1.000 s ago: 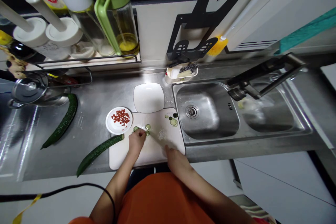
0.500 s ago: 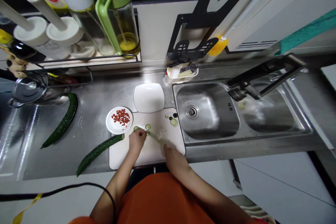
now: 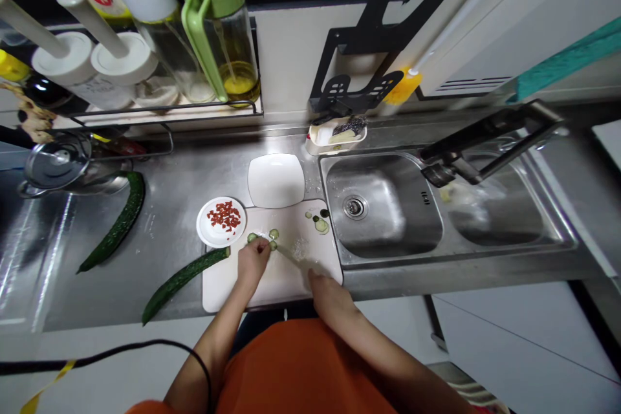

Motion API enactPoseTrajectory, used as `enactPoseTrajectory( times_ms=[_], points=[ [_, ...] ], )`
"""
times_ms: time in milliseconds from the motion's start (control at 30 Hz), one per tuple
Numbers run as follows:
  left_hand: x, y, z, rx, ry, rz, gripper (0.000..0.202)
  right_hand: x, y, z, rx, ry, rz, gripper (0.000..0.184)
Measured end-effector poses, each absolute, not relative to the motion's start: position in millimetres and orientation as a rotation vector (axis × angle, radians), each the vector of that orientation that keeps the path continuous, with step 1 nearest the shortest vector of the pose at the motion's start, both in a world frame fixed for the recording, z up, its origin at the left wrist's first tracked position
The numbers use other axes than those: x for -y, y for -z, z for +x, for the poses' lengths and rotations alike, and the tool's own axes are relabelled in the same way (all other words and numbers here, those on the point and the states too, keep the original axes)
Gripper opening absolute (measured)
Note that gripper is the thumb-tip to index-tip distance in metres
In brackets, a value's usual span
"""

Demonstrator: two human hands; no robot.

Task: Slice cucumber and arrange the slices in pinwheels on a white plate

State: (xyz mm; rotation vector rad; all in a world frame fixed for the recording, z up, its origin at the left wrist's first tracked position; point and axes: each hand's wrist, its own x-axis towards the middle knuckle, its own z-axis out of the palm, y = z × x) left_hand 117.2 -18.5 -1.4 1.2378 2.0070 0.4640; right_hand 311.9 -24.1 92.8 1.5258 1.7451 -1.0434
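On the white cutting board (image 3: 228,291), my left hand (image 3: 253,262) has its fingertips pinched together at a small cucumber slice (image 3: 273,245). My right hand (image 3: 332,297) is closed around the handle of a knife (image 3: 297,261), whose pale blade points left toward those fingertips. More cucumber slices (image 3: 274,233) lie just beyond my left hand, and several end pieces (image 3: 321,226) sit at the board's far right corner. A whole cucumber (image 3: 182,283) rests with its cut end on the board's left edge.
A white plate of chopped red bits (image 3: 206,230) overlaps the board's far left corner. Behind the board stands a square white plate (image 3: 275,180). Another cucumber (image 3: 116,233) lies farther left. The steel sink (image 3: 383,207) and faucet (image 3: 490,142) are on the right.
My right hand has drawn back slightly to the right with the knife. My left hand stays pinched in nearly the same place.
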Motion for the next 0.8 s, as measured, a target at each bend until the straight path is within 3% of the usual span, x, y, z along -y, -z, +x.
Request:
enactPoseTrajectory(
  times_ms=[600, 800],
  points=[
    [15.7, 4.4, 119.2, -1.957, -0.447, 1.424, 0.006, 31.0, -87.7, 319.9, -1.752, 1.037, 1.534, 0.050],
    [16.6, -1.0, 121.5, -1.941, -0.449, 1.378, 0.011, 32.7, -84.7, 323.7, -1.776, 1.035, 1.538, 0.050]
  ],
)
